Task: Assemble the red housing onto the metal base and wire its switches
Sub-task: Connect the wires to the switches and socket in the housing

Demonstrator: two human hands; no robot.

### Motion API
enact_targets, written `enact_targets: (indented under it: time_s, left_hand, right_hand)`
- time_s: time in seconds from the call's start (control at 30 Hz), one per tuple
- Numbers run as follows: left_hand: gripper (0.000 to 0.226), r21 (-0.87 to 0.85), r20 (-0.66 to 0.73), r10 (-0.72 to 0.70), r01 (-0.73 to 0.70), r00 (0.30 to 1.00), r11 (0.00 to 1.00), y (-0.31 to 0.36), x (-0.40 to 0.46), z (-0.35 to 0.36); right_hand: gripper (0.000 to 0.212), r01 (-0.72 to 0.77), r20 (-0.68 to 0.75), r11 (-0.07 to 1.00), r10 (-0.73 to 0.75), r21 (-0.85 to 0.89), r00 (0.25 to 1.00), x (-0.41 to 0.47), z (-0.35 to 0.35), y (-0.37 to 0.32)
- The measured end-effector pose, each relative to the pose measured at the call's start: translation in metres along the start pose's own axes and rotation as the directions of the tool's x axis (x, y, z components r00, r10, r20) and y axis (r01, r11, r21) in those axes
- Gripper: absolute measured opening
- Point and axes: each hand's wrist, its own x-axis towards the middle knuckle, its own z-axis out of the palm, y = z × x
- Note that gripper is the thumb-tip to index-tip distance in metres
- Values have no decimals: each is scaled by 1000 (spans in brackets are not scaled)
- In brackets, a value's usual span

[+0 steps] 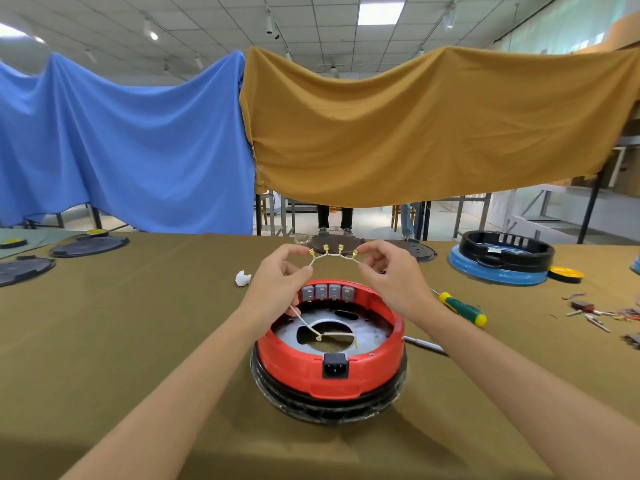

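The red housing sits on a round base with a black rim in front of me, its black power socket facing me. Several grey switches line its far inner wall. The metal plate shows inside. My left hand and my right hand pinch the two ends of a white wire harness with several brass terminals, held above the switches. A white wire tail runs from my left hand down into the housing.
A green and yellow screwdriver lies right of the housing, a thin metal tool beside it. A black housing on a blue base stands far right. Loose parts lie at the right edge. Black discs lie far left; a white scrap is nearby.
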Motion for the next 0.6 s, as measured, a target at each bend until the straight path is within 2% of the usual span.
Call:
enact_targets:
  time_s: [0.13, 0.4, 0.6]
  left_hand:
    - [24, 111, -13, 78, -76, 997, 991, -1, 0, 2]
    - [18, 105, 61, 31, -38, 998, 994, -4, 0, 7]
    - [18, 200, 34, 51, -57, 998, 978, -3, -1, 8]
  right_hand:
    - [14, -15, -23, 1000, 15, -16, 1000, -1, 1, 1]
    - [13, -19, -142, 996, 7, -85, 990, -5, 7, -1]
    - [12, -18, -167, 990, -5, -138, 986, -8, 13, -2]
